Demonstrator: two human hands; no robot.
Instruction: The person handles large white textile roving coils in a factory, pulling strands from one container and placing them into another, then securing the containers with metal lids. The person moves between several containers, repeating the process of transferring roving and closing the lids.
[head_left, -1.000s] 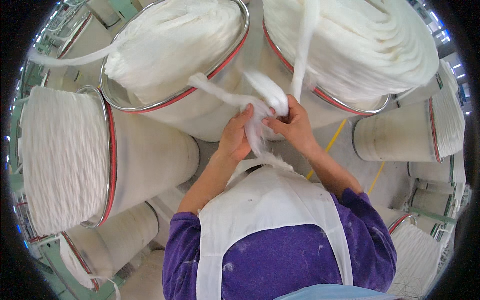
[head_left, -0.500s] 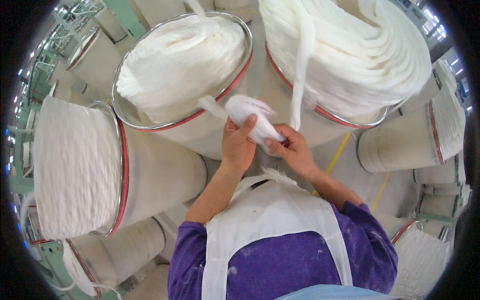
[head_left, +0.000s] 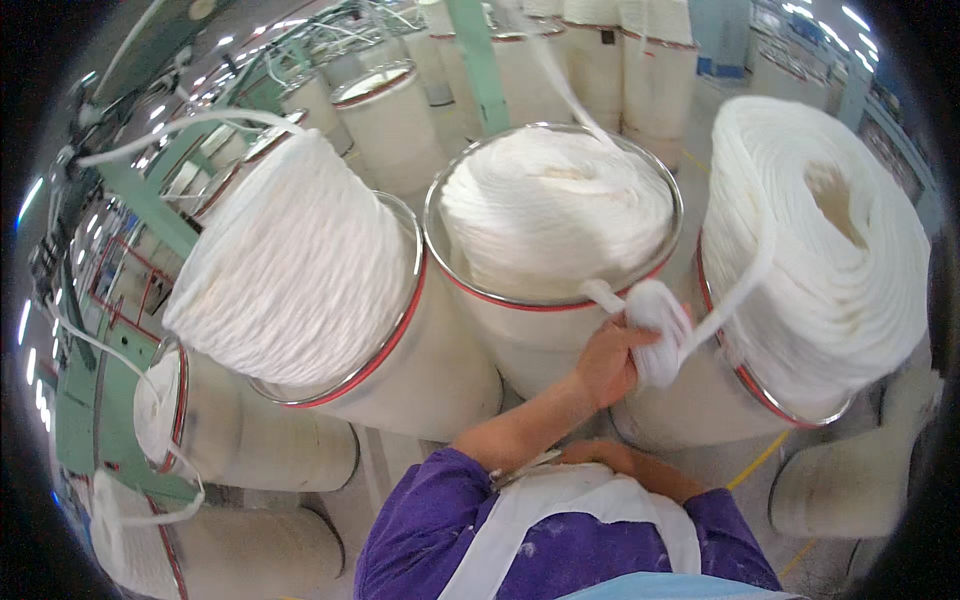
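Note:
My left hand (head_left: 610, 362) is closed around a loose, folded bundle of white fibre sliver (head_left: 657, 322), held before the middle can. One short end of the sliver points left toward that can's rim. On the other side, a white strand (head_left: 735, 300) runs from the bundle up to the coiled sliver (head_left: 815, 260) heaped over the right can. My right hand (head_left: 597, 455) is low at the top of the white apron (head_left: 570, 490), behind my left forearm. Its fingers are hidden.
The middle can (head_left: 540, 335) has a metal rim with a red band. Another can, piled with sliver (head_left: 295, 270), leans into view at left. Further cans (head_left: 395, 120) and a green post (head_left: 478, 70) stand behind. A yellow floor line (head_left: 757, 462) passes at right.
My right hand has left the bundle and dropped to the apron. My left hand still holds the sliver, farther right in view. The view has swung, showing more cans behind.

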